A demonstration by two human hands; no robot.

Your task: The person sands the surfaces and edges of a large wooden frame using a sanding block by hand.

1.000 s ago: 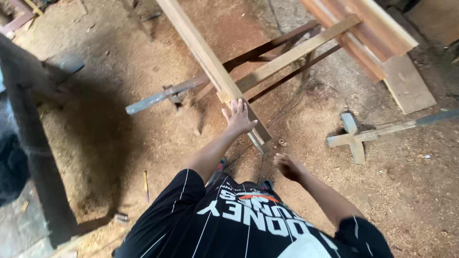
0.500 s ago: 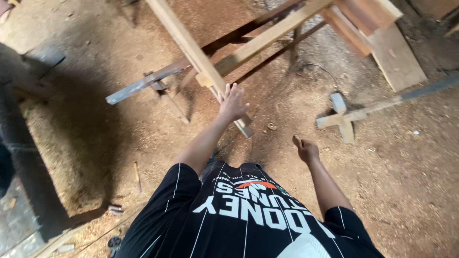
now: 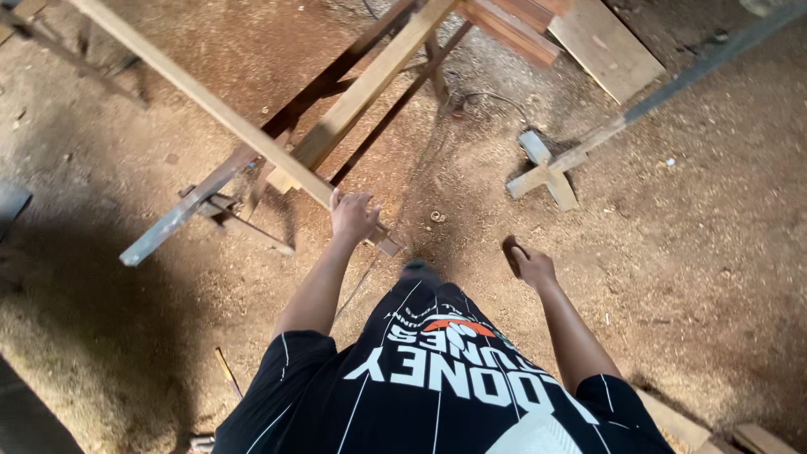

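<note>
Two hands, left hand (image 3: 353,216) grasping long batten (image 3: 210,105) near its end, right hand (image 3: 530,266) seemingly loose, clear of everything.

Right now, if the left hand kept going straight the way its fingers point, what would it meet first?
The left hand already rests on the long pale wooden strip. Past that strip, the angled wooden beam seems next, though depth is unclear.

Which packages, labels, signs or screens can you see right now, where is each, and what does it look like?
No packages, signs or screens in view.
Printed lettering on the person's black shirt, bottom centre: large white block letters with an orange-red emblem and thin white stripes.
Nothing marked on the long wooden strip under the left hand; the right hand hangs free over the sawdust floor.
</note>
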